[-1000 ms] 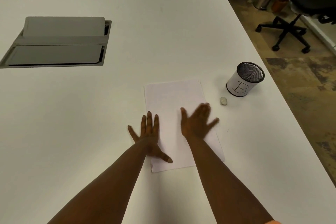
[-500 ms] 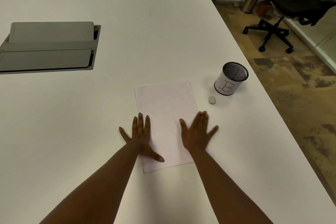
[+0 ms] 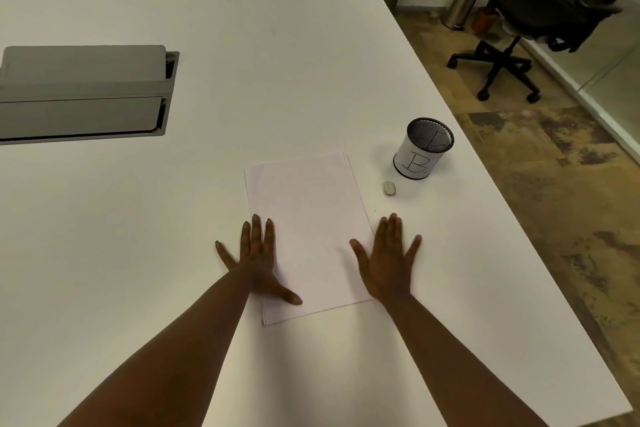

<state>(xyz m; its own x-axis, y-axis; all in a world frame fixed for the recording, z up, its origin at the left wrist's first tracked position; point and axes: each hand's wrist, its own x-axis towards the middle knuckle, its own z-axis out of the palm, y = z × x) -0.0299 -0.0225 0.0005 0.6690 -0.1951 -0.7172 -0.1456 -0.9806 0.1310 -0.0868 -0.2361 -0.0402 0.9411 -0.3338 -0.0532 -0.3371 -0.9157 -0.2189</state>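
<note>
A thin stack of paper is laid at lower centre of the frame on the white table. It is flanked by the left hand, flat, thumb pressed on the lower left corner, and the right hand, spread flat across the right edge. The sheets, seen slightly offset, could be skewed further by uneven pressure. The eraser near the mesh pen cup could be knocked by a wide sweep.
</note>
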